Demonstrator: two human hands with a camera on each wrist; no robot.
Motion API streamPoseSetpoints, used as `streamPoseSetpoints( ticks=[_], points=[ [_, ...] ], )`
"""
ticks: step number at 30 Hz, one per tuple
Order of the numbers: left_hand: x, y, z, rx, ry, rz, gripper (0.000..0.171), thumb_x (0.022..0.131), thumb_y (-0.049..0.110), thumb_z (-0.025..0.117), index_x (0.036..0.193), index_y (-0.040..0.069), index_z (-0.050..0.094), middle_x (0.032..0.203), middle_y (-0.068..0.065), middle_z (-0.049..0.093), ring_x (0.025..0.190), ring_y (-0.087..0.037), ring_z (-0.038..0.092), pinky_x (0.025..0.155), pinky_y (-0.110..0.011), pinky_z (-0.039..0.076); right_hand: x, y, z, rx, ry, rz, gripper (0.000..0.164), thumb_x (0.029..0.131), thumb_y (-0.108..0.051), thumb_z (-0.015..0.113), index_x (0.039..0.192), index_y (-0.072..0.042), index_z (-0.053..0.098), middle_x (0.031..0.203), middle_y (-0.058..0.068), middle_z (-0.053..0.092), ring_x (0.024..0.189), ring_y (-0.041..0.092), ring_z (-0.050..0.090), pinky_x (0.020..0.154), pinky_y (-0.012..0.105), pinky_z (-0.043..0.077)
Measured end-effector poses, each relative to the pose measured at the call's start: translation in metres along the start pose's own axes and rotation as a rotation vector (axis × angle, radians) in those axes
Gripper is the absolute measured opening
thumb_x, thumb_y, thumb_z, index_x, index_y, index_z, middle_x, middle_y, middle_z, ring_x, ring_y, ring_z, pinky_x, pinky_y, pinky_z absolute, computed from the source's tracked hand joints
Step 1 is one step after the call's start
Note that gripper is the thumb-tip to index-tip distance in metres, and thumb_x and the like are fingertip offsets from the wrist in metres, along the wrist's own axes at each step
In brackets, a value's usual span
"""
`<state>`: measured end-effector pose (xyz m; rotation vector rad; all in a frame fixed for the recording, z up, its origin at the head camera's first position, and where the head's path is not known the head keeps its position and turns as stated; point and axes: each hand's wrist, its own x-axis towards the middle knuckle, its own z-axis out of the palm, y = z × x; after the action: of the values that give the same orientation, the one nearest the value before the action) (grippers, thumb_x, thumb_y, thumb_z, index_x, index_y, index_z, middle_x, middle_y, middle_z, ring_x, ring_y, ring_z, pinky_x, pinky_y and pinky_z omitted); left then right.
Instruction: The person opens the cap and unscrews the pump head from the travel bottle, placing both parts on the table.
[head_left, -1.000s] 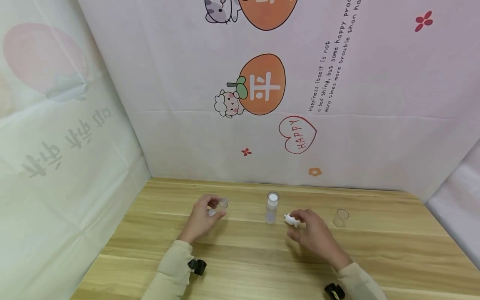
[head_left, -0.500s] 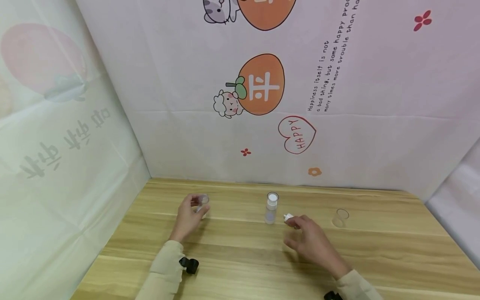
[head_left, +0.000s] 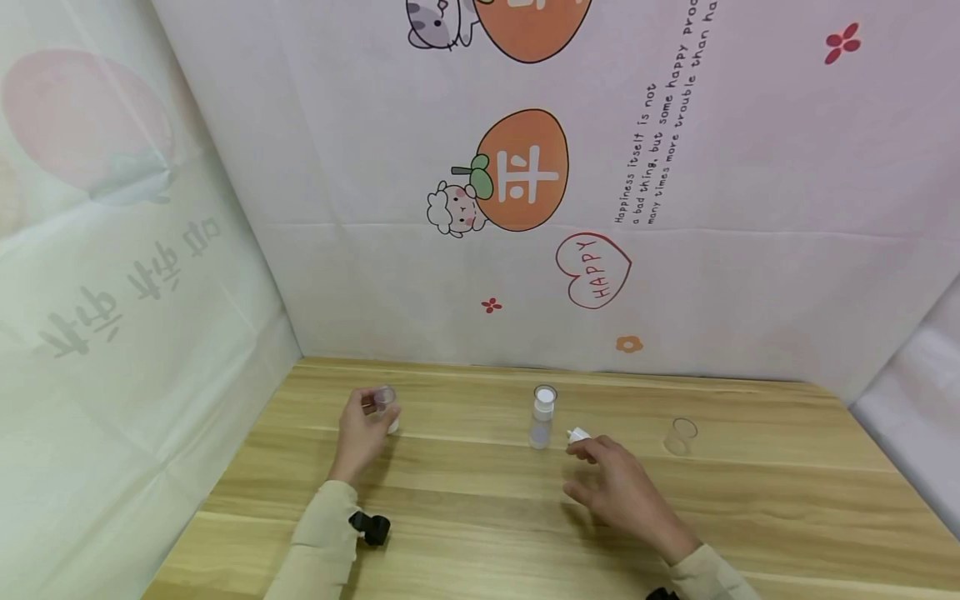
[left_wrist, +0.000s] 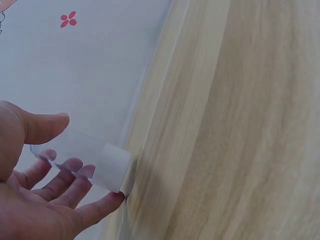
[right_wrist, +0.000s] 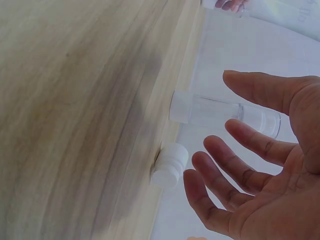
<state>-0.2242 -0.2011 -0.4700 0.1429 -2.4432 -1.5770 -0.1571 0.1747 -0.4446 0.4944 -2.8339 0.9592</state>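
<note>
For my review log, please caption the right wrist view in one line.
A right hand, fingers apart, beside a small white cap lying on a wooden table, near an upright clear bottle.

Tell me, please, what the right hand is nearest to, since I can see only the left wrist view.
Observer: The right hand is nearest to a small white piece on the table.
Operator: Thank you; does anything stand to the left of that piece?
Observer: Yes, the head view shows an upright bottle just left of it.
Operator: And is there anything to the right of the hand?
Observer: Yes, a clear cup-shaped piece is there.
</note>
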Motion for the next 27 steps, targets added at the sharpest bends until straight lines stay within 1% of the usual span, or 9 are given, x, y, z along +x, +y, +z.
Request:
streamPoseSetpoints(
  ticks=[8, 18, 21, 27],
  points=[
    [0.0035, -0.0021, -0.0023, 0.002, 0.027, 0.005, 0.048, 0.097, 0.007, 0.068, 0.134, -0.012, 0.044, 0.131, -0.032, 0.052, 0.124, -0.045, 0.050, 0.106, -0.054, 0.042, -0.0008, 0.0007, 0.0001, 0.002, -0.004, -0.023, 0.041, 0.081, -0.013, 0.087, 0.116, -0.004, 0.069, 0.109, 0.011, 0.066, 0.101, 0.030, 0.065, 0.085, 0.046, 0.055],
    [0.0044, -0.0040, -0.0021, 0.005, 0.059, -0.001, 0.048, 0.096, 0.006, 0.069, 0.132, -0.013, 0.044, 0.130, -0.034, 0.053, 0.123, -0.046, 0.051, 0.105, -0.054, 0.043, -0.0009, -0.0003, -0.0003, -0.007, -0.007, -0.027, 0.042, 0.080, -0.012, 0.087, 0.117, -0.004, 0.069, 0.107, 0.010, 0.066, 0.100, 0.029, 0.064, 0.085, 0.045, 0.055],
    [0.0047, -0.0046, -0.0018, 0.000, 0.065, -0.011, 0.047, 0.096, 0.006, 0.069, 0.132, -0.013, 0.044, 0.129, -0.033, 0.053, 0.124, -0.046, 0.051, 0.105, -0.054, 0.044, -0.0011, -0.0001, -0.0003, -0.008, -0.007, -0.026, 0.042, 0.080, -0.013, 0.087, 0.117, -0.004, 0.069, 0.107, 0.010, 0.066, 0.100, 0.028, 0.064, 0.085, 0.045, 0.055],
    [0.0049, -0.0054, -0.0007, -0.014, 0.080, -0.011, 0.046, 0.095, 0.004, 0.069, 0.130, -0.013, 0.045, 0.128, -0.034, 0.054, 0.122, -0.047, 0.053, 0.103, -0.054, 0.046, -0.0026, 0.0016, 0.0005, -0.014, -0.006, -0.028, 0.043, 0.080, -0.013, 0.087, 0.118, -0.004, 0.068, 0.106, 0.010, 0.067, 0.099, 0.028, 0.064, 0.084, 0.046, 0.054]
  ],
)
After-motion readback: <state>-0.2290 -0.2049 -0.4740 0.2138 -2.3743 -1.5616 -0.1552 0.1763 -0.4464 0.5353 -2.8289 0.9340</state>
